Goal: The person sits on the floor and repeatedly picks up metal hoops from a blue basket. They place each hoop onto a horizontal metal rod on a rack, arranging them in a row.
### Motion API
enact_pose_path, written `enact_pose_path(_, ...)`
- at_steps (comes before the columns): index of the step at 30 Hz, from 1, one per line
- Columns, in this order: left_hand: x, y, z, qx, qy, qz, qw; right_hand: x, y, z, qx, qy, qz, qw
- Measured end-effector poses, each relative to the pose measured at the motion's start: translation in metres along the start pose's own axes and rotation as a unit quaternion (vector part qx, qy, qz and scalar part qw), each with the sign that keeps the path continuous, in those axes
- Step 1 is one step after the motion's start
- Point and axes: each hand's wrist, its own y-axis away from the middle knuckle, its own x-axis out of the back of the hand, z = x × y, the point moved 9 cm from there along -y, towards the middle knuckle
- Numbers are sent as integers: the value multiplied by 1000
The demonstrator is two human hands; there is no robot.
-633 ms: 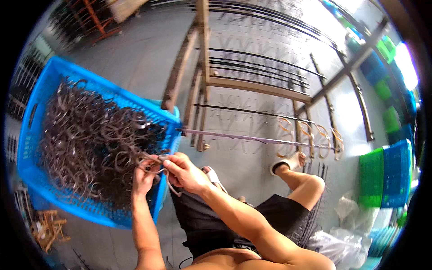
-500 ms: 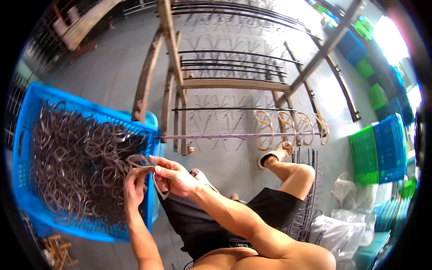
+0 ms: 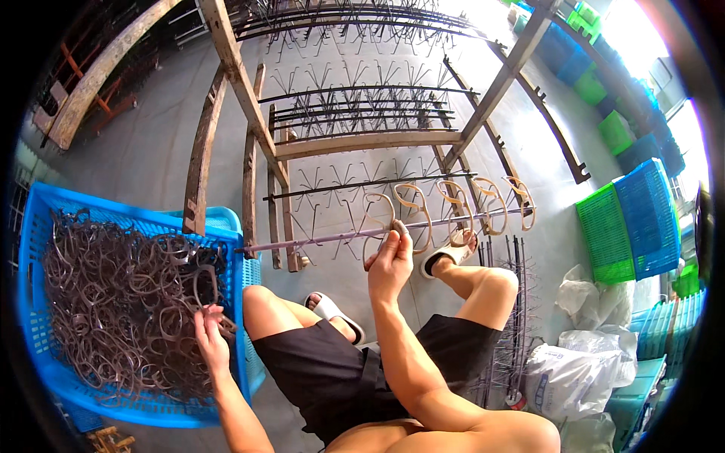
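Observation:
My right hand (image 3: 390, 260) is raised to a thin purple pronged rod (image 3: 325, 238) and pinches a tan eyeglass frame (image 3: 375, 219) hanging on it. Several more tan frames (image 3: 483, 204) hang further right along the same rod. My left hand (image 3: 210, 337) reaches into a blue plastic basket (image 3: 45, 204) on my left and grips a dark brown frame (image 3: 202, 291) from the tangled heap (image 3: 106, 294) inside. I sit with bare knees between basket and rack.
A wooden rack (image 3: 355, 143) holding several dark spiked rods stands in front. More spiked rods (image 3: 513, 325) lean by my right leg. Green and blue crates (image 3: 627, 226) stack at the right, with white plastic bags (image 3: 574, 362) below them.
My right hand left the basket edge and rose to the purple rod with a frame. My left hand went deeper into the basket. The view tilted upward toward the rack.

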Motion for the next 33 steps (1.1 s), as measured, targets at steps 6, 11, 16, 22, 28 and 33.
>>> enact_pose_path(6,-1,4,6,-2,-12,5,1000,-12,-14,15,-39,55,-42,997)
enact_pose_path(11,-7,4,9,7,-35,14,999,-14,-11,15,-13,-2,-34,999)
enact_pose_path(16,-10,4,8,-14,-49,8,999,-22,-8,16,-24,-12,-66,997)
enact_pose_path(22,-11,2,3,1,-48,6,999,-27,-1,27,-70,-85,-93,990)
enact_pose_path(28,-9,3,0,-2,-54,4,999,-20,-9,26,-74,-76,-121,987)
enact_pose_path(33,-9,3,2,-3,-52,-1,999,-18,-14,30,-102,-122,-168,973)
